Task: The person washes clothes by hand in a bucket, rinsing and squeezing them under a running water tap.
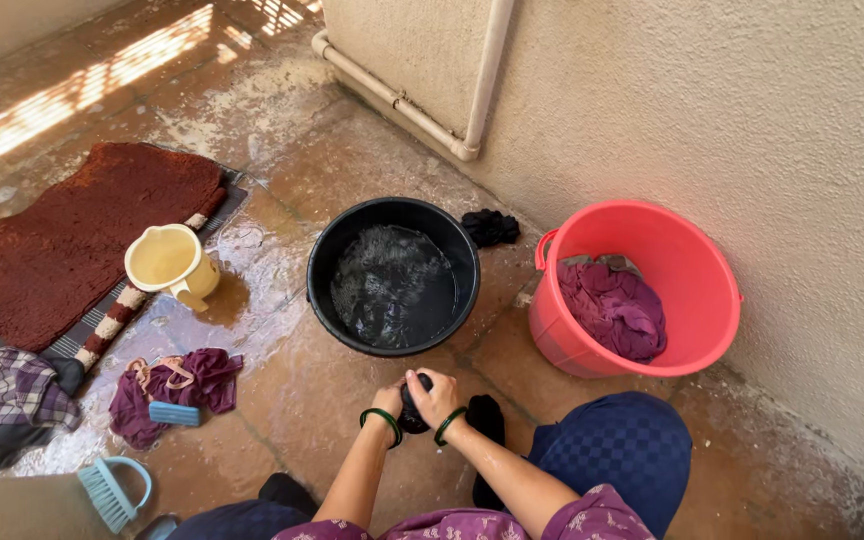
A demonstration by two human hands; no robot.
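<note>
Item 1: your left hand (pixel 388 400) and right hand (pixel 436 396), both clenched around a small dark wad of wet cloth (pixel 413 410), held close together just above the wet floor (pixel 292 400), near the rim of the black bucket. A green bangle sits on each wrist.

Item 2: black bucket (pixel 324 265), round, directly ahead of your hands. Contents: dark water with foam on top; whether any cloth lies under it cannot be told.

Item 3: red tub (pixel 697 265), to the right of the black bucket and near the wall. Contents: a heap of purple cloth (pixel 614 308) with a bit of grey fabric behind it; no water visible.

Item 4: yellow mug (pixel 167 262), with handle, standing at the edge of the brown mat (pixel 72 235). Looks empty inside.

Item 5: small black cloth (pixel 490 226), on the floor between the two containers, by the wall.

Item 6: maroon garment (pixel 202 375), on the floor to your left, with a blue scrubbing brush (pixel 174 413) lying on it.

Item 7: checked cloth (pixel 7 390), further left, on a dark piece.

Item 8: second light-blue brush (pixel 112 490), with loop handle, near your left knee.
</note>
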